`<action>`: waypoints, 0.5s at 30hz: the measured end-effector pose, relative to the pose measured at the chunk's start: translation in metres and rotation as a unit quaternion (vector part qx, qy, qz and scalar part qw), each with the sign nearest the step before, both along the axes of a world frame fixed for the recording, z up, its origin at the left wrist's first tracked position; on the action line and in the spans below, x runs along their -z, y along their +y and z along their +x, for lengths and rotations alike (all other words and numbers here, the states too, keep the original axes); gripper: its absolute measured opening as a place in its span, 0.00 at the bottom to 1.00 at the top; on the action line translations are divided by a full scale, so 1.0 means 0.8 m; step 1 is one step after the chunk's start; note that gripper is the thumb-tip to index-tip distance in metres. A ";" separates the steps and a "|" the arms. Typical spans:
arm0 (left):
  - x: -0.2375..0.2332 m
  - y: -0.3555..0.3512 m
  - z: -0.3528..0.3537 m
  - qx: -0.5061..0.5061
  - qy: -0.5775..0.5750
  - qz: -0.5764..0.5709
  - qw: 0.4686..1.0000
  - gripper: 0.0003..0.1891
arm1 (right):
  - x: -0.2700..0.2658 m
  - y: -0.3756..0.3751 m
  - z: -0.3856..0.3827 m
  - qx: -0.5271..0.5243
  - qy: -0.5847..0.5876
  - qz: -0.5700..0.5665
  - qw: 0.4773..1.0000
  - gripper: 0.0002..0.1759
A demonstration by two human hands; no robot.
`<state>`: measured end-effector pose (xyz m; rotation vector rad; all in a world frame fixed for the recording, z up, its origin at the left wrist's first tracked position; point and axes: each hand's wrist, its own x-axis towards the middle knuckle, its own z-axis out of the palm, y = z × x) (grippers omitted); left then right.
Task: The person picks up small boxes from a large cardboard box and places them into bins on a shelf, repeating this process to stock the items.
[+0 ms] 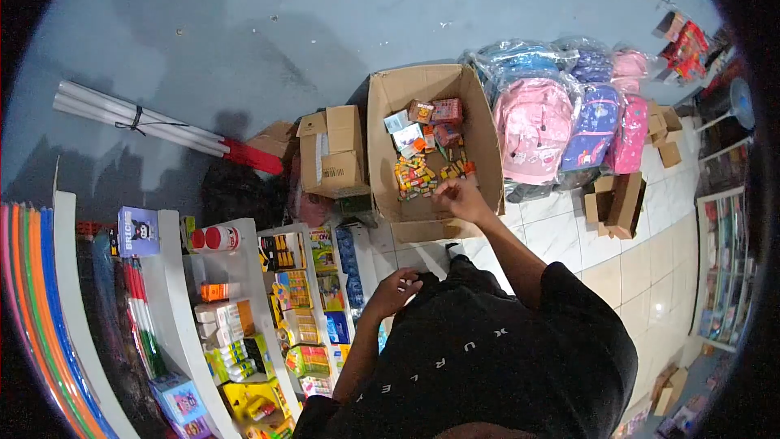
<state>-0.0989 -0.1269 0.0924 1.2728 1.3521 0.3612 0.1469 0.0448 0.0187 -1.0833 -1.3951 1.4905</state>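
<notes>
My right hand point(461, 197) reaches over the near right edge of a large open cardboard box point(422, 210). Its fingers are drawn together by the small yellow and orange pieces point(416, 177) on the box floor; whatever may be between them is too small to make out. Farther back in the same box lie a white-and-blue packet point(406, 137), a red carton point(446, 110) and a brown carton point(421, 111). My left hand point(396, 289) hangs beside my dark-clothed thigh, outside the box, fingers loosely bent and apart, with nothing visible in it.
Left of the box stands a smaller carton point(331, 154). Plastic-wrapped backpacks point(532, 126) are stacked on the right, with an open carton point(617, 205) on the tiles point(561, 232). Stocked shelves point(183, 301) run along my left. White poles point(138, 118) lean against the wall.
</notes>
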 end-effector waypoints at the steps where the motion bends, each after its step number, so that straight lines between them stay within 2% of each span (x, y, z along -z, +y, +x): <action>1: 0.000 0.004 -0.013 0.000 -0.006 0.000 1.000 0.23 | -0.003 -0.012 -0.008 -0.023 -0.017 0.017 0.999 0.03; 3: 0.002 0.007 -0.038 -0.011 0.011 0.025 1.000 0.22 | -0.006 -0.035 -0.032 -0.072 -0.053 0.049 0.995 0.02; 6: 0.041 0.016 -0.077 -0.038 0.005 0.047 0.998 0.22 | -0.041 -0.081 -0.078 -0.140 -0.180 0.035 0.973 0.05; 12: 0.016 0.030 -0.089 -0.042 0.009 0.051 0.998 0.22 | -0.070 -0.127 -0.122 -0.235 -0.124 0.094 0.960 0.08; 13: 0.019 0.028 -0.088 -0.038 0.009 0.056 0.998 0.23 | -0.066 -0.124 -0.121 -0.242 -0.136 0.122 0.953 0.08; 15: 0.029 0.031 -0.084 -0.029 0.013 0.072 0.997 0.23 | -0.064 -0.104 -0.116 -0.238 -0.181 0.103 0.949 0.08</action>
